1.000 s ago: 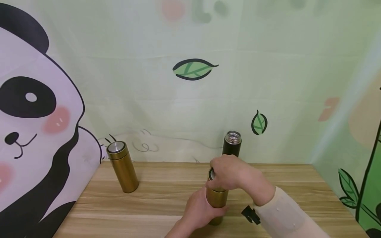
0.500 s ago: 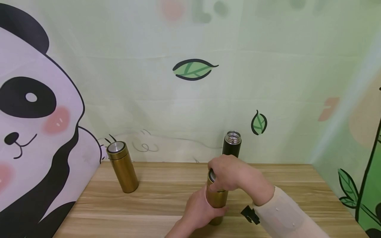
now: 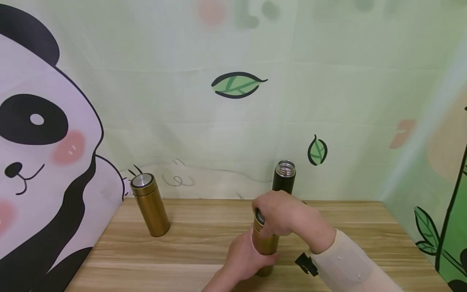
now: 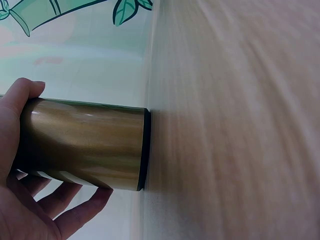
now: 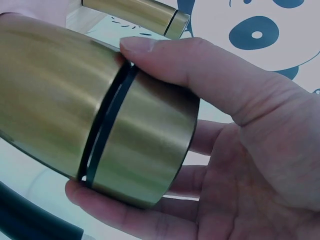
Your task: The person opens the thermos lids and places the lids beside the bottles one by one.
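A gold thermos flask (image 3: 267, 244) stands upright at the front of the table, in front of a black flask. Low around its body, my left hand (image 3: 245, 256) grips it with the thumb on one side and the fingers on the other. In the left wrist view, the flask's black base (image 4: 145, 150) meets the table. From above, my right hand (image 3: 282, 213) holds the gold lid (image 5: 145, 137) between thumb and fingers. A dark ring with a thin bright slit lies between lid and body in the right wrist view.
At the left stands a second gold flask (image 3: 151, 207) with its lid on. Behind my right hand, the black flask (image 3: 284, 178) has an uncovered steel mouth. A printed cloth backdrop (image 3: 175, 101) rises at the rear edge of the wooden table (image 3: 204, 227).
My right hand has turned slightly on the lid, its knuckles shifting a little to the left. My left hand and the other flasks stay in place.
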